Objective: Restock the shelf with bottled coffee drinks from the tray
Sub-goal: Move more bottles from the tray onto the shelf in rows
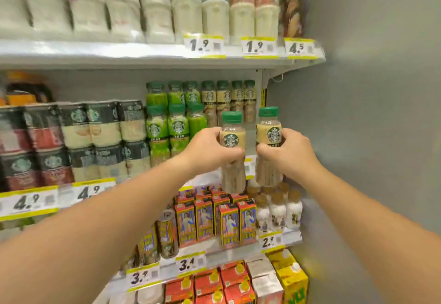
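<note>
My left hand [210,148] grips a beige coffee bottle [232,134] with a green cap, held upright. My right hand [290,151] grips a second, matching coffee bottle [268,132] just to its right. Both bottles hover in front of the right end of the middle shelf [205,177], before a gap. Further back on that shelf stand several beige coffee bottles [229,98], and green-labelled bottles [176,122] stand to their left. The tray is not in view.
Dark and red cans [71,141] fill the middle shelf's left. The upper shelf [143,53] carries white bottles and packs. Below are orange cartons [229,222], small white bottles [278,210] and yellow juice boxes [291,277]. A grey side wall [370,113] closes the right.
</note>
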`<state>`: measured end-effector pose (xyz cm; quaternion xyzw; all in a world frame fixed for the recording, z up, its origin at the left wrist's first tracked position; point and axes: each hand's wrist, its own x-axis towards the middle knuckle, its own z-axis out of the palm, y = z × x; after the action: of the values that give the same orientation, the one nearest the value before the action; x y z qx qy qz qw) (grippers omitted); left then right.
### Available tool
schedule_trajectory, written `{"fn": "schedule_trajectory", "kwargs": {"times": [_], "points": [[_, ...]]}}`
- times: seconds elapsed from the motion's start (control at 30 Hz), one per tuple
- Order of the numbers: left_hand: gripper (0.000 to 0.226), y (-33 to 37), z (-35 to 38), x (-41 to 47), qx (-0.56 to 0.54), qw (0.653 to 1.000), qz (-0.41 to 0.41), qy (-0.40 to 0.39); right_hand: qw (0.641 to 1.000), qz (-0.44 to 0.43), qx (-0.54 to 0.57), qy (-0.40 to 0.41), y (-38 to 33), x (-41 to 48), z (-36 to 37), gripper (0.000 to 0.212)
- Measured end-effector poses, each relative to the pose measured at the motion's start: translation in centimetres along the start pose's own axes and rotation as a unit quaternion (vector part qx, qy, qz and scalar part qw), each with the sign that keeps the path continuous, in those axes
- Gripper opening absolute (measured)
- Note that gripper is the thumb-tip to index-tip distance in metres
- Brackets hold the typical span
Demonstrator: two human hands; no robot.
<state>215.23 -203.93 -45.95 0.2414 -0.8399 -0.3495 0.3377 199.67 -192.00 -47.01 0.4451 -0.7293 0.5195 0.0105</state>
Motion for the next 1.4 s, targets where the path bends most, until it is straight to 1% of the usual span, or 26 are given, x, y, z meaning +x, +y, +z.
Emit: {"fn": "schedule_trajectory", "kwargs": {"times": [0.13, 0.2, 0.23, 0.27, 0.37, 0.47, 0.53, 0.6, 0.7, 0.77, 0.9, 0.97, 1.03, 1.13, 1.2, 1.27, 1.33, 1.4], "points": [[0.034, 4.0, -0.9, 4.1, -0.004, 0.999, -0.014, 0.037, 1.000, -0.007, 0.018, -0.005, -1.5, 4.3, -1.7, 0.021], [0.022, 4.7, -0.3, 6.7, -0.018, 0.998, -0.033, 0.054, 1.000, -0.007, 0.027, -0.007, -1.1, 6.6, -2.5, 0.023], [0.020, 4.8, 0.0, 8.1, -0.022, 0.996, -0.047, 0.068, 0.999, -0.006, 0.033, -0.010, -0.7, 7.8, -2.6, 0.023], [0.022, 4.8, 0.4, 9.3, -0.019, 0.994, -0.060, 0.085, 0.999, -0.006, 0.039, -0.014, -0.3, 9.0, -2.6, 0.023], [0.050, 4.1, 1.7, 13.3, 0.005, 0.983, -0.099, 0.152, 0.999, -0.001, 0.047, -0.026, 1.5, 13.0, -2.2, 0.023], [0.044, 3.2, 3.5, 17.0, 0.032, 0.973, -0.119, 0.193, 0.998, 0.011, 0.062, -0.021, 3.6, 16.9, -1.4, 0.026], [0.041, 3.0, 4.6, 19.4, 0.051, 0.964, -0.117, 0.231, 0.996, 0.020, 0.081, -0.020, 4.5, 19.8, -0.7, 0.024], [0.035, 2.9, 5.3, 21.7, 0.052, 0.958, -0.096, 0.265, 0.996, 0.013, 0.085, -0.018, 4.4, 22.5, 0.1, 0.024], [0.029, 2.7, 5.9, 24.6, 0.040, 0.949, -0.065, 0.306, 0.991, -0.034, 0.130, -0.013, 4.2, 26.1, 1.4, 0.017], [0.030, 2.4, 6.4, 26.2, 0.041, 0.942, -0.059, 0.328, 0.988, -0.051, 0.143, -0.015, 4.6, 27.6, 2.4, 0.019], [0.035, 1.6, 7.7, 28.3, 0.016, 0.939, -0.072, 0.335, 0.986, -0.038, 0.158, -0.023, 6.1, 30.0, 5.0, 0.027], [0.037, 1.1, 8.4, 28.9, 0.000, 0.935, -0.072, 0.347, 0.985, -0.029, 0.172, -0.015, 6.5, 30.7, 5.9, 0.030], [0.035, 0.3, 8.9, 29.1, 0.002, 0.929, -0.071, 0.362, 0.984, -0.037, 0.175, -0.015, 6.9, 31.0, 6.4, 0.029], [0.034, -0.8, 9.6, 28.4, 0.020, 0.925, -0.074, 0.373, 0.983, -0.049, 0.166, -0.059, 8.3, 30.2, 7.1, 0.027], [0.040, -1.1, 9.9, 28.0, 0.048, 0.925, -0.060, 0.373, 0.984, -0.046, 0.149, -0.089, 9.4, 29.5, 7.6, 0.032], [0.044, -1.0, 10.1, 27.9, 0.103, 0.920, -0.049, 0.376, 0.985, -0.051, 0.142, -0.088, 10.0, 29.2, 7.7, 0.038], [0.049, -1.1, 10.2, 27.6, 0.162, 0.915, -0.059, 0.365, 0.985, -0.055, 0.145, -0.079, 10.6, 28.9, 7.8, 0.041], [0.049, -1.6, 10.4, 26.7, 0.203, 0.912, -0.076, 0.349, 0.985, -0.069, 0.130, -0.091, 11.0, 28.4, 8.3, 0.040]]}}
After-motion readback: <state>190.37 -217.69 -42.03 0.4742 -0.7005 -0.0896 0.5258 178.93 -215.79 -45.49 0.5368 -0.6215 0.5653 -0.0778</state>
